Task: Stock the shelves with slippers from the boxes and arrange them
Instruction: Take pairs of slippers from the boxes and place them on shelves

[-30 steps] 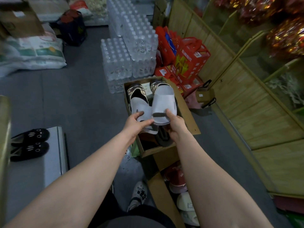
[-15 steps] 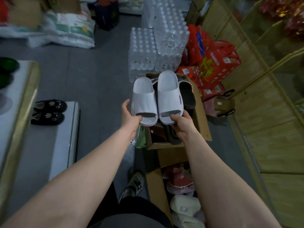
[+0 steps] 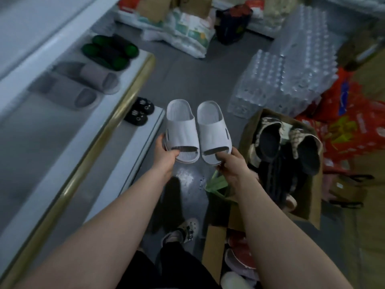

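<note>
The left hand has its grip clamped on the toe end of one white slipper. The right hand pinches the second white slipper likewise. The pair hangs side by side above the floor, the open box at their 3 o'clock, the shelf with grey slippers at 9 to 10 o'clock.

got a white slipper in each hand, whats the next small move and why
Probably carry the pair left and set it down on the bare stretch of shelf beside the grey slippers. The left hand and right hand grip the white slippers, one each, side by side over the floor and clear of the box.
</note>
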A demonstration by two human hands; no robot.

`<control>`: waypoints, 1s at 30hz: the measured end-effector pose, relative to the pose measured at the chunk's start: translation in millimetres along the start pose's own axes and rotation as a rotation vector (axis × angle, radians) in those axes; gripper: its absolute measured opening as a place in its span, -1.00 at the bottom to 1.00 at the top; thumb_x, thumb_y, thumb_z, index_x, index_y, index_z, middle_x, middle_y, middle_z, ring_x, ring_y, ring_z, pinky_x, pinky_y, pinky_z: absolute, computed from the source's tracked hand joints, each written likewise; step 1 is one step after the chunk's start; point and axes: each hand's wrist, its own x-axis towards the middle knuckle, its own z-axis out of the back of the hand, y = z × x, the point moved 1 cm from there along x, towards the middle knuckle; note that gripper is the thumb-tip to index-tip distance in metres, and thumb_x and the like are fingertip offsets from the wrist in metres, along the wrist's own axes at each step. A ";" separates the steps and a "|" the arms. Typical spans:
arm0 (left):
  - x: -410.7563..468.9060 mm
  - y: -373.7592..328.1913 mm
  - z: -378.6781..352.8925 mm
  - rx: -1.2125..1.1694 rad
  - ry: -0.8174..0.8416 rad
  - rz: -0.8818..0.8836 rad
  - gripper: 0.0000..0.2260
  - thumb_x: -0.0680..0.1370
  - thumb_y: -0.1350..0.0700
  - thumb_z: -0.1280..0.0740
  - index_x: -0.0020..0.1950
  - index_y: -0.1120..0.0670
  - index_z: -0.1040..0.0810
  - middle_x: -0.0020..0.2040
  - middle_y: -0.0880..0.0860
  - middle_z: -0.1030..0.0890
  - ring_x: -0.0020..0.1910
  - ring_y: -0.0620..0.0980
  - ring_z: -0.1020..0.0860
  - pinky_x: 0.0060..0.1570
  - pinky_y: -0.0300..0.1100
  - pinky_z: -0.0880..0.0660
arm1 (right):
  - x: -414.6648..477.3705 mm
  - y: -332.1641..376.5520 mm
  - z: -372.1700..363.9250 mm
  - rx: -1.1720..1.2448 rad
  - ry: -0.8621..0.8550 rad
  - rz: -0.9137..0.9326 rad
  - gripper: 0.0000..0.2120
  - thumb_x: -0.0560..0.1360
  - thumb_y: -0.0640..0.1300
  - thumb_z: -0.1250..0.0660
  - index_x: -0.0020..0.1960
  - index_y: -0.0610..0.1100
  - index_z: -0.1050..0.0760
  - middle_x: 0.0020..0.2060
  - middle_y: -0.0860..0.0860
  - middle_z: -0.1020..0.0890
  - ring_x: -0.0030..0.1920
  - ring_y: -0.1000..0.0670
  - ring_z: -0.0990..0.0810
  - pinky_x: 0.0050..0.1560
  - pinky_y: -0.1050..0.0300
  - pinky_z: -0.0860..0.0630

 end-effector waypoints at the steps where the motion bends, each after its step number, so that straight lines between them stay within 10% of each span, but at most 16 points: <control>1: -1.3 0.5 17.3 -0.022 -0.030 -0.005 -0.28 0.43 0.47 -0.30 0.49 -0.02 -0.24 0.29 0.07 -0.49 0.23 0.07 -0.52 0.16 -0.01 -0.53 | -2.9 -5.2 -14.3 -0.020 0.032 -0.006 -0.64 0.49 -0.44 -0.30 0.18 -0.10 -0.54 0.03 -0.14 -0.66 -0.11 -0.08 -0.63 -0.34 0.15 -0.56; 7: -20.4 14.0 124.7 -0.149 -0.213 -0.005 -0.25 0.38 0.39 -0.39 0.46 -0.11 -0.28 0.28 0.14 -0.52 0.20 0.12 -0.55 0.18 0.11 -0.53 | -26.5 -50.5 -99.3 -0.098 0.184 -0.059 -0.61 0.46 -0.45 -0.27 0.14 -0.06 -0.55 0.05 -0.15 -0.64 0.00 -0.14 -0.61 -0.03 -0.04 -0.61; 14: -50.3 32.2 219.3 -0.229 -0.347 -0.049 -0.30 0.38 0.42 -0.39 0.34 -0.19 -0.33 0.28 0.00 -0.53 0.21 0.06 -0.56 0.03 0.08 -0.60 | -53.6 -97.2 -174.5 -0.250 0.409 -0.125 -0.77 0.58 -0.24 -0.26 0.18 -0.01 -0.49 -0.15 -0.09 -0.56 -0.39 0.01 -0.47 -0.38 0.12 -0.42; 18: -52.5 41.1 250.8 -0.327 -0.414 0.014 -0.40 0.52 0.36 -0.32 0.42 -0.13 -0.26 0.24 -0.07 -0.50 0.06 -0.06 -0.56 -0.28 -0.17 -0.53 | -51.8 -112.8 -209.0 -0.356 0.529 -0.156 -0.77 0.64 -0.15 -0.24 0.28 0.01 -0.43 -0.04 -0.10 -0.60 -0.26 -0.05 -0.52 -0.35 0.12 -0.44; 30: -5.3 44.8 326.3 -0.555 -0.638 -0.123 -0.32 0.51 0.30 -0.38 0.50 -0.13 -0.18 0.38 -0.06 -0.45 0.27 0.09 -0.52 0.08 0.07 -0.54 | 17.2 -110.5 -346.5 -0.566 0.729 -0.043 -0.46 0.47 -0.49 -0.29 0.41 -0.24 -0.34 0.20 -0.26 -0.49 0.00 -0.14 -0.58 -0.25 0.22 -0.59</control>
